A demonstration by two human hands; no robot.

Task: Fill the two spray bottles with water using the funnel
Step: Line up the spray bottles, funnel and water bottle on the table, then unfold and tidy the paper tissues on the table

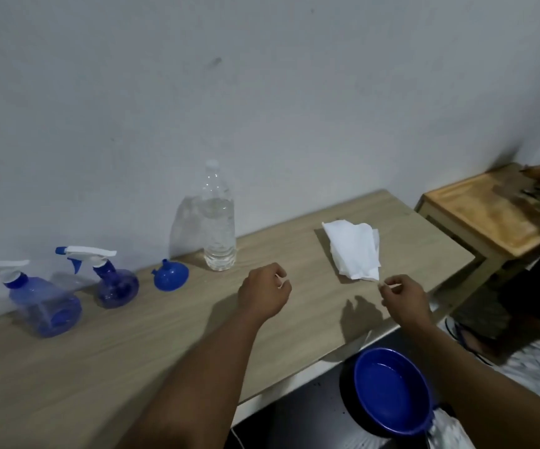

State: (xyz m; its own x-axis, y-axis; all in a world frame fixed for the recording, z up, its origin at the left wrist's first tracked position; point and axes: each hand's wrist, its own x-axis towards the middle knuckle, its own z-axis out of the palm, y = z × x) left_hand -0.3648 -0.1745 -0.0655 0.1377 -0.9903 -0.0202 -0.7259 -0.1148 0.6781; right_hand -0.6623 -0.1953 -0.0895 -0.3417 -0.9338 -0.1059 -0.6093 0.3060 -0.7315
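l hand (263,294) loose, empty; r hand (404,296) at tissue (354,251), grip unclear. water bottle (218,222) at 12 o'clock looked easy to knock.

I record two bare arms in view. The left forearm (197,367) and right forearm (475,374) are uncovered along their whole visible length, down to the left hand (263,294) and right hand (404,298). Pale nail tips show on the fingers (280,269) of both hands. Grey-and-white patterned fabric (445,429) shows just under the right forearm at the lower edge; I cannot confirm it is this person's clothing.
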